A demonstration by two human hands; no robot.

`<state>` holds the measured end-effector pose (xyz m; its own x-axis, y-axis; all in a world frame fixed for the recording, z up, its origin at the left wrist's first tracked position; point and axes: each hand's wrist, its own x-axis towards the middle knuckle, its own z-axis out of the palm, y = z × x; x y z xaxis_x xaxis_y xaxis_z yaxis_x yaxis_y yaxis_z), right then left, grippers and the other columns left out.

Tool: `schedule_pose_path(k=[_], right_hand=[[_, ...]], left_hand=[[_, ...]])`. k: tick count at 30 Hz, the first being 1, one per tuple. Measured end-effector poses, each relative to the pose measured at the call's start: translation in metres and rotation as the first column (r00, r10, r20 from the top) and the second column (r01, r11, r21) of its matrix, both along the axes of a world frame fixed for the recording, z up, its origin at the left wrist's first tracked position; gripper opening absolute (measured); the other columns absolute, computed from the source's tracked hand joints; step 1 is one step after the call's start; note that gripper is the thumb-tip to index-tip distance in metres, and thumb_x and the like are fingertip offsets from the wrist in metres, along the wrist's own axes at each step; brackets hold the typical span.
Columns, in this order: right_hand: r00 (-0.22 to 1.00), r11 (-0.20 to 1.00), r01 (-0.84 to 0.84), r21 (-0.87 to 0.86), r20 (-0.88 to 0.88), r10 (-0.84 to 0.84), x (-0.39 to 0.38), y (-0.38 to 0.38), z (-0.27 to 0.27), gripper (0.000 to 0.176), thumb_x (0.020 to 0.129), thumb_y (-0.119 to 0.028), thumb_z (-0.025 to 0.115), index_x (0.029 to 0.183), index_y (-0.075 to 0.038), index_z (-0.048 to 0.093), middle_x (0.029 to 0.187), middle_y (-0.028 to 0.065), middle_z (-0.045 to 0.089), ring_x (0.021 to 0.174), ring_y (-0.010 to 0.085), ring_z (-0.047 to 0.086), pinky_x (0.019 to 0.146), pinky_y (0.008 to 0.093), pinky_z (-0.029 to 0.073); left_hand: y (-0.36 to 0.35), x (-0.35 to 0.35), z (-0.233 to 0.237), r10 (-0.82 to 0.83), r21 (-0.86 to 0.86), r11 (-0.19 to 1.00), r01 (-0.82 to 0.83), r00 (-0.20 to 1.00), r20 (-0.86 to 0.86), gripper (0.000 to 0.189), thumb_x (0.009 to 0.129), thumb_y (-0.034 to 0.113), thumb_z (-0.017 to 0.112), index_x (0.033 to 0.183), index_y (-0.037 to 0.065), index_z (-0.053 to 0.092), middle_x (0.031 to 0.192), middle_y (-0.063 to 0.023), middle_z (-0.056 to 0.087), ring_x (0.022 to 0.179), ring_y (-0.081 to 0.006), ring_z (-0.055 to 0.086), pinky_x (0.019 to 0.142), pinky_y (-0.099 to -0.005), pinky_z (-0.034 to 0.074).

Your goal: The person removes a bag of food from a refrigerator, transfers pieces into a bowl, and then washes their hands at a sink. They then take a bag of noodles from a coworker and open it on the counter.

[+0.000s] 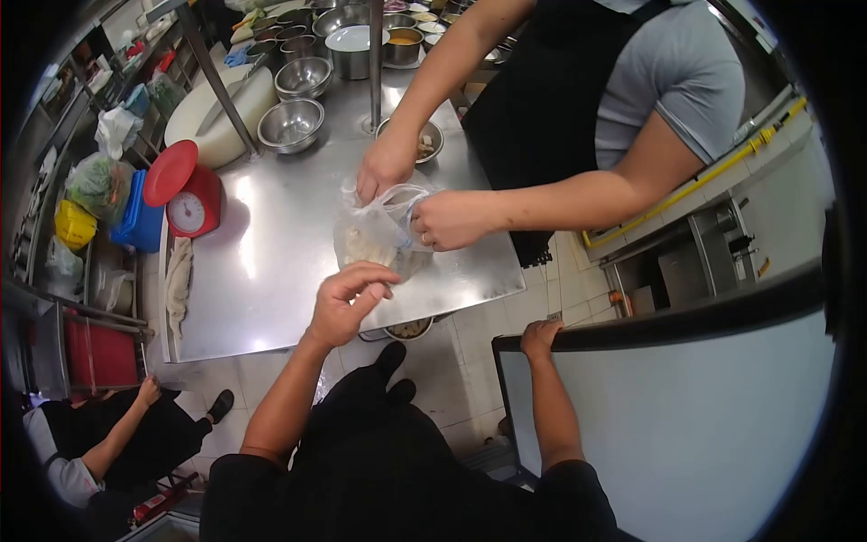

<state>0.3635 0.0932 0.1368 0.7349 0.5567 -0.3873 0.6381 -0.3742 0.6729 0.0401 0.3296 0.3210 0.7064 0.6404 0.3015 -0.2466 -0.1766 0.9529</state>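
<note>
My left hand [348, 304] is held out over the front edge of the steel table [298, 203], beside a clear plastic bag [384, 230] with pale food in it. Its fingers are bent, with the thumb near the fingertips; what they hold, if anything, is too small to make out. My right hand [542, 337] is wrapped over the dark-framed edge of a large white panel [686, 406]. Across the table, a co-worker in a black apron [542, 99] has both hands on the open top of the bag.
A red scale [194, 194], steel bowls [291, 125] and a round white block [217, 122] stand at the left and back. A folded cloth [179, 285] lies at the left edge. Another person [117, 443] is at lower left.
</note>
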Motion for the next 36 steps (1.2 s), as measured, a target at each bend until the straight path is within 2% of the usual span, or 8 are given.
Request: schedule_pose_path(k=[6,7,13,18,21,24,29,36], right_hand=[[0.998,0.997,-0.068,-0.048,-0.023,0.067,-0.062,0.008,0.008,0.033,0.083,-0.030,0.049,0.101,-0.009,0.065,0.105,0.0126,0.062,0.098,0.0346,0.056,0.081,0.0533,0.032],[0.996,0.996,-0.070,-0.057,-0.061,0.066,-0.072,0.009,0.006,0.033,0.083,-0.031,0.048,0.102,-0.009,0.065,0.106,0.0131,0.062,0.099,0.0350,0.055,0.082,0.0545,0.032],[0.988,0.986,0.081,-0.144,-0.117,-0.098,-0.105,0.029,-0.001,0.032,0.083,-0.033,0.049,0.106,-0.018,0.063,0.114,0.0076,0.058,0.104,0.0305,0.054,0.080,0.0537,0.034],[0.916,0.983,-0.171,0.073,-0.355,0.186,-0.125,0.082,-0.035,0.026,0.079,-0.032,0.051,0.098,-0.017,0.062,0.105,0.0064,0.058,0.096,0.0290,0.054,0.074,0.0505,0.036],[0.679,0.773,-0.548,0.320,-0.369,0.635,-0.070,0.194,0.050,0.023,0.077,-0.032,0.052,0.092,-0.017,0.062,0.099,0.0056,0.057,0.090,0.0281,0.055,0.071,0.0486,0.037],[0.238,0.390,-0.841,0.376,-0.389,0.890,-0.031,0.274,0.151,0.020,0.075,-0.031,0.054,0.087,-0.017,0.062,0.093,0.0048,0.057,0.085,0.0272,0.055,0.067,0.0468,0.038],[-0.192,0.008,-0.921,0.391,-0.471,0.861,-0.043,0.287,0.193,0.016,0.072,-0.030,0.056,0.078,-0.016,0.061,0.083,0.0036,0.057,0.076,0.0257,0.055,0.062,0.0436,0.040],[-0.350,-0.133,-0.896,0.425,-0.488,0.799,-0.053,0.291,0.201,0.014,0.067,-0.029,0.059,0.066,-0.015,0.060,0.069,0.0018,0.057,0.064,0.0236,0.056,0.054,0.0392,0.042]], left_hand=[[-0.029,-0.016,-0.030,-0.117,-0.017,0.993,0.115,0.987,-0.109,0.023,0.084,0.007,0.057,0.106,0.002,0.059,0.099,-0.0077,0.059,0.087,-0.0132,0.057,0.078,-0.0266,0.047],[-0.039,-0.017,-0.036,-0.257,-0.302,0.934,0.193,0.948,-0.189,0.027,0.084,0.009,0.058,0.110,0.004,0.057,0.102,-0.0071,0.059,0.091,-0.0134,0.057,0.079,-0.0263,0.046],[-0.064,-0.038,-0.056,-0.534,-0.094,0.846,0.525,0.832,-0.152,0.045,0.095,0.030,0.029,0.105,-0.004,0.058,0.106,-0.0154,0.060,0.089,-0.0243,0.059,0.086,-0.0337,0.043],[-0.036,-0.107,-0.057,-0.449,0.042,0.885,0.464,0.874,-0.187,0.042,0.090,0.023,0.031,0.105,-0.005,0.058,0.102,-0.0159,0.060,0.094,-0.0247,0.056,0.086,-0.0324,0.042],[-0.011,-0.159,-0.031,-0.414,-0.033,0.905,0.423,0.864,-0.286,0.038,0.089,0.018,0.033,0.105,-0.006,0.057,0.112,-0.0173,0.055,0.104,-0.0267,0.051,0.091,-0.0331,0.039],[0.004,-0.186,-0.052,-0.380,-0.036,0.920,0.390,0.869,-0.316,0.036,0.087,0.013,0.035,0.110,-0.007,0.053,0.122,-0.0190,0.050,0.113,-0.0288,0.047,0.095,-0.0340,0.036],[0.014,-0.207,-0.072,-0.356,0.042,0.913,0.405,0.843,-0.403,0.044,0.087,0.012,0.035,0.127,-0.004,0.041,0.121,-0.0206,0.050,0.112,-0.0293,0.047,0.094,-0.0344,0.036],[0.023,-0.212,-0.042,-0.372,-0.039,0.916,0.399,0.809,-0.456,0.058,0.087,0.023,0.041,0.137,0.000,0.025,0.117,-0.0185,0.053,0.106,-0.0299,0.050,0.091,-0.0343,0.039]])
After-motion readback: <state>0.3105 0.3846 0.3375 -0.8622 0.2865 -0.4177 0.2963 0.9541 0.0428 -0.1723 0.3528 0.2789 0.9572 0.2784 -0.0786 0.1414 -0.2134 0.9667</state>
